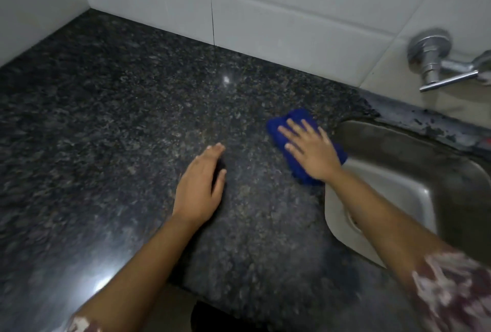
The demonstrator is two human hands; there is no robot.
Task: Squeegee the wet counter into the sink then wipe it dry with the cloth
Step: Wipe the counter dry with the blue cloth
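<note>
A folded blue cloth [277, 127] lies on the dark speckled granite counter [119, 119], right beside the left rim of the steel sink [414, 172]. My right hand [310, 149] presses flat on the cloth with fingers spread, covering most of it. My left hand [202, 188] rests palm down on the bare counter to the left of the cloth, fingers together, holding nothing. No squeegee is in view.
White tiled walls [279, 7] close the counter at the back and left. A chrome tap [435, 63] juts from the wall above the sink. The counter's front edge runs along the bottom, with a dark object [212, 318] below it.
</note>
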